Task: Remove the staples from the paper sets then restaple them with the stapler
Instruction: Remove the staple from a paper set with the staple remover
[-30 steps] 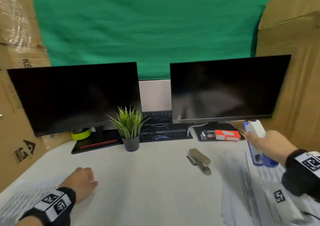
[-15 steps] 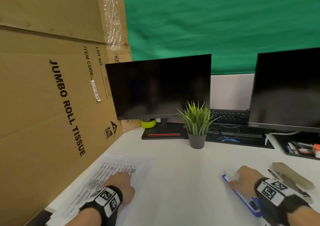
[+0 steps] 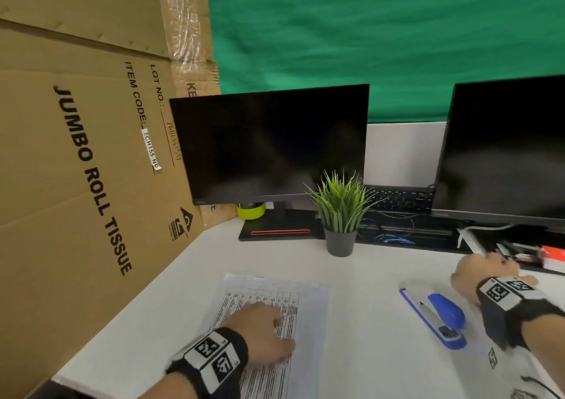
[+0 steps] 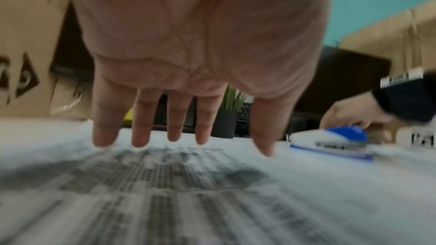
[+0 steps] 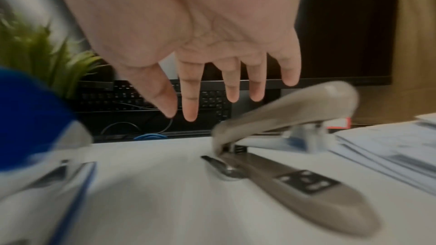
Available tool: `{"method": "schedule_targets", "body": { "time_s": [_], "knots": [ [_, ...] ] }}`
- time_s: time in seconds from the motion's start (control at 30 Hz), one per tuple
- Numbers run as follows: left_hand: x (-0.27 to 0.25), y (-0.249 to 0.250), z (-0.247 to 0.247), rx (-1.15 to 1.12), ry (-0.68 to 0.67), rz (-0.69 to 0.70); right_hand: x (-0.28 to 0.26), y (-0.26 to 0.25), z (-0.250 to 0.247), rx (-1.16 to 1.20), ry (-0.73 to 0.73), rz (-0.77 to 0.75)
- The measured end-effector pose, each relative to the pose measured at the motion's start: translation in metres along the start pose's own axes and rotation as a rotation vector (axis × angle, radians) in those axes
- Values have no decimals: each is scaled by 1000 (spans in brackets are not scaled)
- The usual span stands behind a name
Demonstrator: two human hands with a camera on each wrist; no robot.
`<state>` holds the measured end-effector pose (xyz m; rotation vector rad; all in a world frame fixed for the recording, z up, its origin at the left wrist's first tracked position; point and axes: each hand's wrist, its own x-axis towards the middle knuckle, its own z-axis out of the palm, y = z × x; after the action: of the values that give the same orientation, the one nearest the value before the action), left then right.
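A printed paper set point(image 3: 305, 304) lies on the white table point(image 3: 360, 352) in front of me. My left hand point(image 3: 266, 325) rests on it, fingers straight point(image 4: 233, 144). A blue and white stapler point(image 3: 440, 316) lies by itself to the right of the paper, also seen in the left wrist view point(image 4: 342, 137). Beyond and to the right of the stapler hovers my right hand point(image 3: 489, 271), open and empty. In the right wrist view its spread fingers point(image 5: 180, 115) hang over the table by a beige stapler-like tool point(image 5: 306, 183), with the blue stapler point(image 5: 30, 118) at the left edge.
More paper sets point(image 5: 389, 152) are stacked at the right. A potted plant point(image 3: 341, 212), two dark monitors point(image 3: 275, 145), a keyboard point(image 3: 400, 198) and cables line the back. A large cardboard box point(image 3: 76, 169) walls off the left side.
My view swung left. The right hand brought the blue stapler to the table, let go and moved off to the right. The left hand landed on the paper set, which now lies nearer the middle.
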<state>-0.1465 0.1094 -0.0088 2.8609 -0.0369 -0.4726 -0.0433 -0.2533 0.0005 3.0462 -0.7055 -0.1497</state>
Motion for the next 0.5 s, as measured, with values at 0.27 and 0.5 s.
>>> {"method": "schedule_targets", "body": {
  "time_s": [0.27, 0.5],
  "knots": [
    [-3, 37, 12, 306, -220, 95, -5, 49, 9, 68, 9, -158],
    [-17, 83, 13, 79, -118, 194, -67, 25, -52, 606, 285, -310]
  ]
}}
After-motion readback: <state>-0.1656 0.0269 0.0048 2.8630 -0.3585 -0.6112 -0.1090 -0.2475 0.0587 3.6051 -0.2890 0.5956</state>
